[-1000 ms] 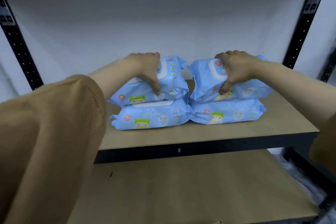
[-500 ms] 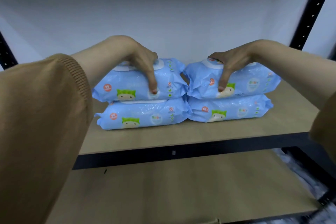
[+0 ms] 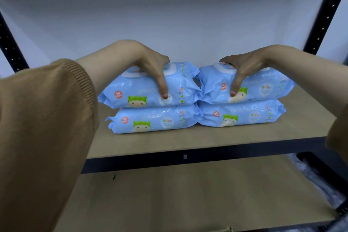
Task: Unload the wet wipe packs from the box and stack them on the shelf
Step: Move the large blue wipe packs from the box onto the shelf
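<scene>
Two stacks of blue wet wipe packs stand side by side on the wooden shelf point(image 3: 188, 141). My left hand point(image 3: 150, 66) grips the upper left pack point(image 3: 139, 90) from above, thumb down its front face. That pack lies on the lower left pack point(image 3: 150, 120). My right hand point(image 3: 243, 66) grips the upper right pack point(image 3: 263, 88) the same way, and it lies on the lower right pack point(image 3: 244, 115). The box is not in view.
Black perforated uprights point(image 3: 323, 24) frame the shelf at both sides. A white wall closes the back. A lower wooden shelf board point(image 3: 188, 198) lies below. Bare shelf surface shows on each side of the stacks.
Both upper packs have come down level onto the lower packs and now lie flat. My hands stay on top of them; the view has shifted closer.
</scene>
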`<state>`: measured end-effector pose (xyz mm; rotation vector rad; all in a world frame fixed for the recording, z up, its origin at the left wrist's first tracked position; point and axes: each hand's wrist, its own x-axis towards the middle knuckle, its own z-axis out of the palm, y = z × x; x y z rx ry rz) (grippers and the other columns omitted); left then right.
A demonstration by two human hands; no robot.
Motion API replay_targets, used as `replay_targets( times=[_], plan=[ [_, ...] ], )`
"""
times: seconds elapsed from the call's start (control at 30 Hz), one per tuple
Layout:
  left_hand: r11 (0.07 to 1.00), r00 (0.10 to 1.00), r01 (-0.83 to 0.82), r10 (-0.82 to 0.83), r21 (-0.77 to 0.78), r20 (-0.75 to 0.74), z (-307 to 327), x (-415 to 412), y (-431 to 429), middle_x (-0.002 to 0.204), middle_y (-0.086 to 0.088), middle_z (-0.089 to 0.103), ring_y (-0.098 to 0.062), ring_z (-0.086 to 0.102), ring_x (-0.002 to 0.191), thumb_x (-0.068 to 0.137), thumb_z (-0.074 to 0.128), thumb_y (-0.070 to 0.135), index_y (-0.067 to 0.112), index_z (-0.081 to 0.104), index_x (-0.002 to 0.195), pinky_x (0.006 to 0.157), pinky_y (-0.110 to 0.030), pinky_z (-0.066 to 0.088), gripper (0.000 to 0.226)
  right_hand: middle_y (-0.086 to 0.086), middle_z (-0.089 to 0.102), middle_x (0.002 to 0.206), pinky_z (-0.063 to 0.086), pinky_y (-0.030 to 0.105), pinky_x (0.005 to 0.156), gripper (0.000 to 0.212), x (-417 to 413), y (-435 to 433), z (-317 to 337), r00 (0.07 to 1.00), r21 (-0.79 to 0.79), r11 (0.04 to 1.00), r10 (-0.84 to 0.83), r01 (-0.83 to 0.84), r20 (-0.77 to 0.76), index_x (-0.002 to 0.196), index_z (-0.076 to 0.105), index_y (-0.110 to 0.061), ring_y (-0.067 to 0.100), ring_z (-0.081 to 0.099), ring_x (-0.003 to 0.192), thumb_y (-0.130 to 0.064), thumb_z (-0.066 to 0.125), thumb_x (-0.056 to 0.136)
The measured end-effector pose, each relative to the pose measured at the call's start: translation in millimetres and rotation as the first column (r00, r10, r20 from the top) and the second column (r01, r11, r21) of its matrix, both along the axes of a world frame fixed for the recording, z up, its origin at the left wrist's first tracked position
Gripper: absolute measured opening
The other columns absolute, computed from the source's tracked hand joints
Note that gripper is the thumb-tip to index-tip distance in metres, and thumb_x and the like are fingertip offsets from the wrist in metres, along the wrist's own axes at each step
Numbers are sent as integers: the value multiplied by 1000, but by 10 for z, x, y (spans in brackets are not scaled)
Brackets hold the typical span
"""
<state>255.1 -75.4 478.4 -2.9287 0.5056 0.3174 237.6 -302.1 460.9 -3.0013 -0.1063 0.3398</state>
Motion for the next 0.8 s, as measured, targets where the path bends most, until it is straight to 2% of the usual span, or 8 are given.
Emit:
replay_targets(
  times=[0.13,0.2,0.27,0.4,0.57,0.63,0.7,0.8],
  plan=[
    [996,1000,24,-25,-90,-9,-66,15,53,140,1,39,-24,44,125,59,82,40,24,23,140,105,-39,39,102,-6,9,150,19,42,113,122,-117,16,-29,992,-225,974,24,5,127,147,10,-31,22,9,139,-48,85,52],
    [994,991,97,-92,-53,96,-90,-39,84,153,3,17,-20,23,139,62,81,43,20,9,147,113,-35,27,113,-4,14,147,17,39,112,120,-141,-16,-83,980,-229,973,40,5,192,146,10,-32,23,13,136,-48,84,54],
    [982,963,182,-168,-49,212,-115,-99,126,155,1,8,-18,12,142,63,80,45,17,5,148,114,-33,19,117,-2,19,143,17,36,110,118,-232,-31,-144,962,-205,979,70,-15,262,146,13,-29,23,18,134,-46,84,53],
    [954,897,275,-208,-123,391,-255,-285,256,154,-5,15,-21,16,141,64,78,47,12,12,147,113,-31,19,112,0,24,145,19,37,109,123,-437,-44,-295,913,-158,986,117,-58,390,146,16,-22,23,25,134,-49,85,48],
    [944,785,314,-197,-102,588,-587,-605,425,153,-14,17,-28,15,142,53,78,57,1,14,145,116,-35,10,125,5,13,151,11,40,113,131,-662,-27,-544,836,-212,977,130,-16,534,148,11,-15,24,10,140,-55,83,46],
    [956,726,293,-221,-3,651,-733,-681,494,149,-21,25,-37,23,139,41,81,61,-5,20,143,115,-43,17,136,8,13,150,11,42,113,136,-714,-2,-620,824,-243,970,130,9,552,148,6,-10,26,12,140,-55,84,45],
    [961,664,263,-248,90,706,-865,-666,574,135,-27,45,-44,45,125,19,81,65,-10,36,134,102,-52,36,144,12,16,150,12,41,113,138,-727,5,-701,816,-268,963,135,26,561,147,5,-6,28,16,139,-51,85,45],
    [961,652,234,-269,149,709,-966,-583,638,121,-25,58,-41,59,108,5,80,64,-9,37,126,86,-51,49,147,17,27,146,19,44,112,135,-713,13,-791,790,-286,956,127,63,599,146,14,-1,31,26,136,-42,90,41]
  ],
)
